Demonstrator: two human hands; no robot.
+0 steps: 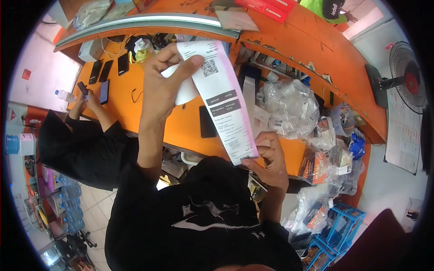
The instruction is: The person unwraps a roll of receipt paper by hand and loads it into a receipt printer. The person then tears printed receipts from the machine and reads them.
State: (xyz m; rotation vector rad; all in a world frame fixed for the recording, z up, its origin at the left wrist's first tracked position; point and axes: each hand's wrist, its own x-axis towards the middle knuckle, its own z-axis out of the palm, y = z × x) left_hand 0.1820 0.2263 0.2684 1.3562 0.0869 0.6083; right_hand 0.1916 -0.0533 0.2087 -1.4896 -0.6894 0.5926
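A long printed receipt (221, 97) with a QR code and a pink right edge is stretched over the orange desk (181, 128). My left hand (169, 77) pinches its upper end, thumb on the front, with a curled white part of paper beside the palm. Its lower end is gripped by my right hand (267, 160) between thumb and fingers. Partly behind the receipt, a black phone (207, 122) lies on the desk.
To the left a co-worker in black (86, 149) holds a phone (82, 88); several more phones lie nearby. Plastic cups in clear bags (289, 108) fill the desk's right side. A fan (404, 81), bagged items and a blue rack (337, 230) stand right.
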